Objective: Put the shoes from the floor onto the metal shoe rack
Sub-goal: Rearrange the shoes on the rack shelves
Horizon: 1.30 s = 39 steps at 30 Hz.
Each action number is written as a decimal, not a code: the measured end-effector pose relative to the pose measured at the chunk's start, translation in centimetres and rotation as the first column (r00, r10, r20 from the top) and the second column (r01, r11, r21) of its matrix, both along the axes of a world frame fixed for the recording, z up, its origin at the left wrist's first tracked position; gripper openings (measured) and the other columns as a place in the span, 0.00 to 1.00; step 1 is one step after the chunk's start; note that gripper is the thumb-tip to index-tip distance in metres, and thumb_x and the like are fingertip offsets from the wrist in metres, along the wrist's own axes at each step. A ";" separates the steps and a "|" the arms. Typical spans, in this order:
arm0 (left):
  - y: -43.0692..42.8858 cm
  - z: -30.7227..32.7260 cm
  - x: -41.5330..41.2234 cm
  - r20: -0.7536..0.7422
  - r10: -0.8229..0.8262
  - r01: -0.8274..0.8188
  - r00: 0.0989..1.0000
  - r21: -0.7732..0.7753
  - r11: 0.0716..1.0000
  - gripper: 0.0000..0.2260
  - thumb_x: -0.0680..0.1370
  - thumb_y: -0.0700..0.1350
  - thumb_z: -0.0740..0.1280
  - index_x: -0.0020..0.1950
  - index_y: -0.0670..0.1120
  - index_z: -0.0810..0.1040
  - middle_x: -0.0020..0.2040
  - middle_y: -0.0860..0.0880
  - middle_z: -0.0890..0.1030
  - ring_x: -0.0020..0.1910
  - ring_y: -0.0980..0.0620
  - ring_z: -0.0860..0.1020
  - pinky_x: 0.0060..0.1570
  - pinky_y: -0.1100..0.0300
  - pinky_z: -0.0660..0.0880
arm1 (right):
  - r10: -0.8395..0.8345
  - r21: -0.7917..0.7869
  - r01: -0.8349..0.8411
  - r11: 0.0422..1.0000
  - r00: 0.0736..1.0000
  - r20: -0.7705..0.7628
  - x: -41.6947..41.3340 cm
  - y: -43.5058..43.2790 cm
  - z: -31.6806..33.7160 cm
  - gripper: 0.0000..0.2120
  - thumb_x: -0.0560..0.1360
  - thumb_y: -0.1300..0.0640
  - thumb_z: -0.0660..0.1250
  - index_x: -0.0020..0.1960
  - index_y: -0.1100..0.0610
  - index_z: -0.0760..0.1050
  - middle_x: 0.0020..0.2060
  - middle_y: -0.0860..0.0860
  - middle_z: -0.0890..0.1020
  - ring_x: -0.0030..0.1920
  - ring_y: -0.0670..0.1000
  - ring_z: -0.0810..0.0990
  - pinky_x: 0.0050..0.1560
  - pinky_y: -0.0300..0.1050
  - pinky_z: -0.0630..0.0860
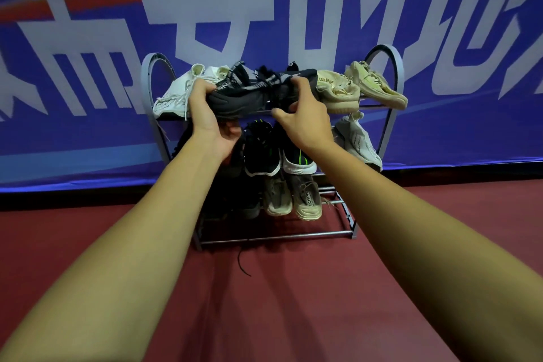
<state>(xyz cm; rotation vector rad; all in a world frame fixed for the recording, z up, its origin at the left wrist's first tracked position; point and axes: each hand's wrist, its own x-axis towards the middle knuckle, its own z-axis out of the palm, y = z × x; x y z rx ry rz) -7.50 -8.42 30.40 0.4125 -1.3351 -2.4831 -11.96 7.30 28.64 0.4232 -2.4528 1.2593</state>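
Shoe (249,91), dark knit, sits in both my hands over the rack (390,114) top shelf; left fingers (202,88) clamp its toe, right fingers (296,91) its heel. It looks light, soft, floppy, so I'd grip the sole

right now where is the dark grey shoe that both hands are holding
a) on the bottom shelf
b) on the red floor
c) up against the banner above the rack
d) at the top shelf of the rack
d: the left hand and right hand grip the dark grey shoe at the rack's top shelf, between the white shoe and the beige pair.
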 end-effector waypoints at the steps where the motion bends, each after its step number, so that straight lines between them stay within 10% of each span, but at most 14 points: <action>1: 0.0 0.1 0.2 0.006 0.004 -0.004 1.000 0.022 1.000 0.08 0.68 0.54 0.65 0.36 0.49 0.73 0.34 0.52 0.75 0.28 0.53 0.69 0.30 0.61 0.58 | -0.015 0.014 0.015 1.000 1.000 -0.021 0.1 0.0 -0.1 0.31 0.74 0.50 0.69 0.73 0.44 0.62 0.49 0.53 0.81 0.50 0.58 0.80 0.52 0.56 0.79; 14: 0.1 -1.1 0.4 -0.076 -0.088 0.094 0.993 0.079 0.992 0.21 0.70 0.66 0.69 0.47 0.49 0.80 0.38 0.50 0.79 0.33 0.52 0.74 0.34 0.59 0.65 | -0.154 -0.141 0.150 0.979 0.988 -0.018 0.3 0.1 0.4 0.18 0.74 0.52 0.71 0.61 0.42 0.72 0.46 0.49 0.84 0.46 0.54 0.82 0.49 0.53 0.80; 19: 3.3 -1.4 -0.5 -0.003 -0.081 0.081 0.997 -0.039 0.996 0.08 0.74 0.51 0.75 0.47 0.50 0.79 0.45 0.49 0.83 0.42 0.53 0.79 0.39 0.60 0.70 | -0.154 -0.155 0.152 0.976 0.988 -0.003 1.0 -0.8 -0.2 0.19 0.73 0.50 0.70 0.63 0.43 0.72 0.52 0.49 0.85 0.54 0.56 0.82 0.53 0.53 0.79; 23: 4.1 -1.4 -1.5 0.030 0.033 -0.035 0.999 0.084 0.996 0.24 0.72 0.49 0.77 0.64 0.45 0.75 0.55 0.46 0.85 0.41 0.54 0.81 0.36 0.62 0.72 | -0.094 -0.126 0.092 0.988 0.996 -0.009 1.4 -0.7 -0.9 0.21 0.73 0.47 0.69 0.65 0.42 0.72 0.52 0.48 0.85 0.54 0.54 0.82 0.54 0.53 0.79; 31: 4.1 -0.6 -3.0 0.081 0.074 -0.081 0.994 0.077 0.994 0.21 0.72 0.49 0.73 0.63 0.45 0.76 0.50 0.48 0.83 0.41 0.54 0.80 0.32 0.64 0.71 | 0.013 0.083 -0.016 0.996 0.999 0.035 0.9 3.8 3.3 0.20 0.74 0.36 0.61 0.38 0.49 0.81 0.28 0.50 0.83 0.29 0.49 0.84 0.41 0.50 0.82; 39: 3.0 -0.5 -2.9 0.140 -0.003 -0.006 0.990 0.063 0.998 0.12 0.71 0.53 0.71 0.50 0.48 0.79 0.43 0.51 0.82 0.38 0.55 0.78 0.31 0.64 0.69 | -0.149 0.366 0.254 0.895 0.945 -0.291 -0.3 5.2 3.4 0.12 0.74 0.48 0.64 0.39 0.54 0.80 0.33 0.52 0.79 0.37 0.56 0.78 0.37 0.45 0.69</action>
